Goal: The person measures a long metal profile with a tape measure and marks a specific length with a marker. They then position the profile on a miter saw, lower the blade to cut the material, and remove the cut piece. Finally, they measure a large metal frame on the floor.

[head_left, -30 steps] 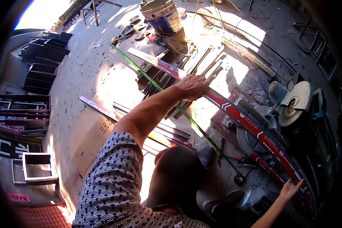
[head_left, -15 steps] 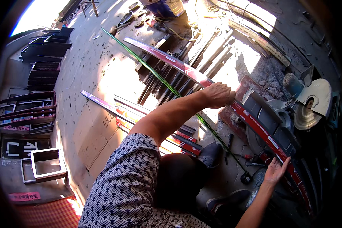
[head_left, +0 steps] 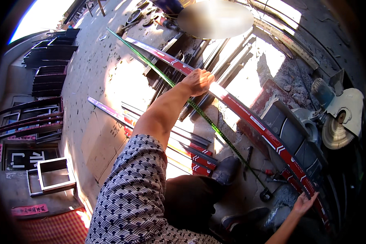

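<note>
My left hand (head_left: 198, 82) is closed round a long red-wrapped metal profile (head_left: 256, 122), which runs slantwise from the upper middle to the lower right. Near its lower right end, my right hand (head_left: 304, 203) holds the same profile from the near side, thumb and fingers at its edge. A green tape measure blade (head_left: 215, 129) lies stretched out below my left forearm, roughly along the profile. Its dark case (head_left: 266, 195) rests on the floor between my feet and the saw.
A mitre saw (head_left: 340, 122) with a bare round blade stands at the right. Dark metal bars (head_left: 232, 65) lie beyond my left hand. More red-wrapped profiles (head_left: 201, 158) lie near my shoe. Black frames (head_left: 51, 51) line the left side. A blurred patch hides part of the top.
My left hand has moved left and slightly away along with the profile. My right hand has shifted a little right and nearer, still at the profile. The tape measure remains stretched out.
</note>
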The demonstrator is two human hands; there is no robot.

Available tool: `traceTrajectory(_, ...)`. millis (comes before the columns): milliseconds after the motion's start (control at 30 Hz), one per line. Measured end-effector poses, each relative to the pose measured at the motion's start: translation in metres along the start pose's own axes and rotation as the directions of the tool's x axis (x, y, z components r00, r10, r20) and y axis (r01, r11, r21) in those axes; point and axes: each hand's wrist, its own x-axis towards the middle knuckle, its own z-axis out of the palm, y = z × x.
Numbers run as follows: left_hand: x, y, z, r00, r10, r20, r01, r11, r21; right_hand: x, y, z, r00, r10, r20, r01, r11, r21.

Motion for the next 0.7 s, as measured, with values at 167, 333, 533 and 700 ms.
traceTrajectory(167,0.001,0.012,0.000,1.000,0.005,0.019,-0.004,1.000,-0.031,-0.019,0.054,0.025,0.989,0.085,0.119,-0.090,0.995,0.043)
traceTrajectory(333,0.024,0.059,-0.005,0.994,-0.011,0.109,0.024,0.993,-0.119,-0.040,0.112,0.085,0.974,0.133,0.185,-0.145,0.988,0.052)
traceTrajectory(533,0.061,0.097,0.009,0.996,0.052,0.076,-0.034,0.975,-0.219,-0.049,0.168,0.122,0.963,0.247,0.111,-0.259,0.959,0.115)
traceTrajectory(700,0.049,0.081,0.034,0.996,0.081,0.049,-0.056,0.921,-0.387,-0.061,0.183,0.137,0.957,0.272,0.104,-0.284,0.951,0.120)
